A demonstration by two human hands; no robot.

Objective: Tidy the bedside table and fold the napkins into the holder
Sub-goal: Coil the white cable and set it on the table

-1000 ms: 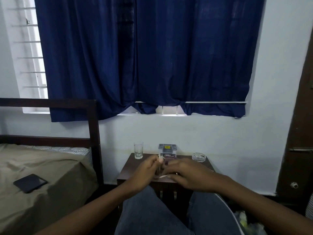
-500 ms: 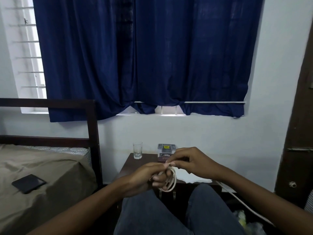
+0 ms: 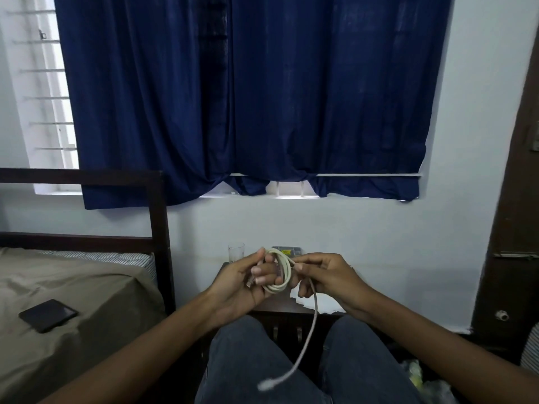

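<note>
A white cable (image 3: 284, 271) is coiled in loops around the fingers of my left hand (image 3: 250, 279), which grips the coil above the dark bedside table (image 3: 274, 306). My right hand (image 3: 323, 277) pinches the cable just right of the coil. The loose end hangs down over my lap, its plug (image 3: 265, 384) blurred. A white napkin (image 3: 306, 306) lies on the table under my right hand. Behind my hands stand a clear glass (image 3: 236, 252) and a small grey box with a yellow label (image 3: 287, 250), partly hidden.
A bed with a tan sheet (image 3: 87, 301) and dark wooden headboard (image 3: 159, 237) stands on the left, a black phone (image 3: 48, 314) lying on it. Blue curtains (image 3: 248, 97) hang over the window. A dark door (image 3: 513, 258) is at the right. My knees in jeans (image 3: 239, 360) are below.
Both hands have lifted from the table with the cable. Loops have been wound around my left fingers, and the free end has swung in from the right and now hangs over my lap.
</note>
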